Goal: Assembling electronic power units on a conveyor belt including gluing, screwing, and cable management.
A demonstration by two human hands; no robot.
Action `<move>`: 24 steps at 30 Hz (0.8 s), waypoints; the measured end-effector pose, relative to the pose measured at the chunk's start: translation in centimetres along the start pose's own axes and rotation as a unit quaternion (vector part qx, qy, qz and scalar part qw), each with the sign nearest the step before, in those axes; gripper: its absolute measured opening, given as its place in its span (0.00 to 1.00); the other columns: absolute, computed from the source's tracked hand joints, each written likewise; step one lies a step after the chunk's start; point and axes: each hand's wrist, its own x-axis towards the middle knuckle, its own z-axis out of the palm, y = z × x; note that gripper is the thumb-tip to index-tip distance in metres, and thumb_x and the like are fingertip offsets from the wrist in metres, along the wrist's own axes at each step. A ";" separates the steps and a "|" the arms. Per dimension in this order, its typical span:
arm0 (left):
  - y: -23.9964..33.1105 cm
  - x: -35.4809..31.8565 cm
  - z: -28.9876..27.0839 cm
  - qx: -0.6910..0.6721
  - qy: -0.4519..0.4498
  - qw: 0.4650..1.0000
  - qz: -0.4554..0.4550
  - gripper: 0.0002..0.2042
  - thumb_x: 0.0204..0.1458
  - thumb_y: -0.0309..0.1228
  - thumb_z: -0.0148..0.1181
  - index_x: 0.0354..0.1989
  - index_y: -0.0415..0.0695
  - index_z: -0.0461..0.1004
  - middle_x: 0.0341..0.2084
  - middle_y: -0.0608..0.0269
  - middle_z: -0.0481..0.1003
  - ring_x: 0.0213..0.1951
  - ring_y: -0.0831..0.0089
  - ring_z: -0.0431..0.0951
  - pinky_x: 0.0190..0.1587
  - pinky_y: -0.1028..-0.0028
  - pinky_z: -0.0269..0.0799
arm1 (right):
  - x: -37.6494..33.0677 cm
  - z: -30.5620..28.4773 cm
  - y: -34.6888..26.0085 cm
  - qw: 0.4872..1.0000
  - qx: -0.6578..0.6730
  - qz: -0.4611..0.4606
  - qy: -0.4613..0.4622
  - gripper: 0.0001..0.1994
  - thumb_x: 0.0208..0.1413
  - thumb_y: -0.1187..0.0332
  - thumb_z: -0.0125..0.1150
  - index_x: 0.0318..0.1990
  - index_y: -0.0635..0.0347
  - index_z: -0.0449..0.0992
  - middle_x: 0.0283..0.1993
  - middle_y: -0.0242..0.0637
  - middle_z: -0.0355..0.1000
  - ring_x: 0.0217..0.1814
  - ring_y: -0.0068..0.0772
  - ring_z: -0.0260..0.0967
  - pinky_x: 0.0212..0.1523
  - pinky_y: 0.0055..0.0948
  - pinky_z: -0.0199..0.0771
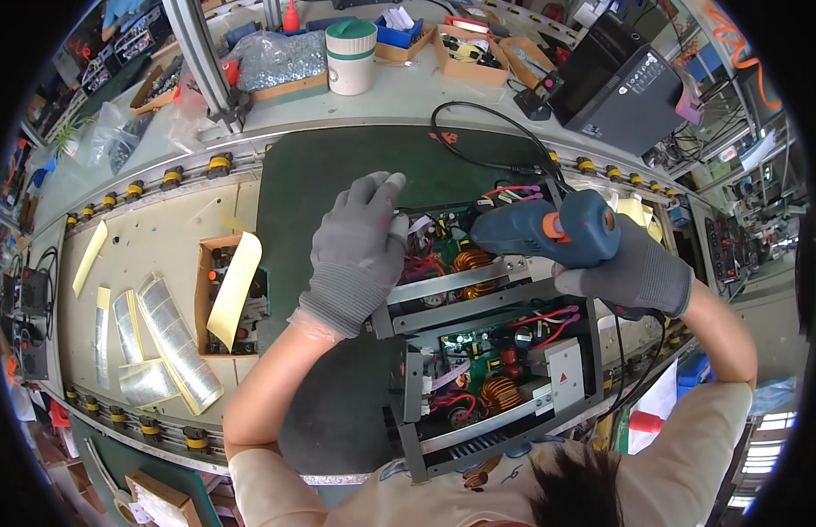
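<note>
Two open metal chassis with green circuit boards, copper-wound coils and coloured wires lie one behind the other in front of me. My right hand (641, 270), in a grey glove, is wrapped round a blue power screwdriver (540, 230) with an orange switch. The tool's front end points left over the far chassis (443, 290), and its tip is hidden. At that chassis's left end is my left hand (357, 250), also gloved, back up and fingers stretched out. No object shows in it. The near chassis (500, 422) lies closest to my body, untouched.
Both chassis rest on a dark green mat (320, 422). To the left are silver foil strips (166, 338) and a cardboard box of parts (216, 342). A black cable (460, 105) loops behind. Further back stand a lidded cup (351, 66), parts boxes (469, 61) and a black case (614, 97).
</note>
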 end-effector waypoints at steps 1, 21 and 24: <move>0.1 0.0 0.1 -0.003 -0.001 1.000 -0.001 0.18 0.48 0.28 0.54 0.49 0.45 0.69 0.47 0.57 0.69 0.46 0.58 0.71 0.45 0.64 0.71 | 0.1 0.0 0.2 1.000 -0.025 -0.003 -0.007 0.14 0.40 0.66 0.65 0.35 0.63 0.73 0.27 0.38 0.73 0.31 0.32 0.72 0.39 0.30 0.72; 0.7 -0.4 -0.5 0.032 0.004 0.999 0.015 0.15 0.50 0.27 0.55 0.48 0.43 0.71 0.45 0.54 0.71 0.49 0.56 0.71 0.51 0.67 0.68 | 1.0 -0.4 -0.9 0.990 -0.138 0.017 -0.002 0.17 0.44 0.63 0.63 0.40 0.63 0.73 0.28 0.42 0.73 0.31 0.31 0.71 0.36 0.29 0.71; 2.2 -1.3 -1.5 0.039 0.041 0.993 0.105 0.19 0.45 0.34 0.59 0.47 0.44 0.71 0.45 0.57 0.70 0.51 0.56 0.67 0.53 0.57 0.63 | 0.2 -1.2 -0.2 0.993 -0.109 0.044 -0.029 0.16 0.43 0.64 0.64 0.40 0.62 0.74 0.28 0.38 0.73 0.30 0.27 0.71 0.35 0.27 0.71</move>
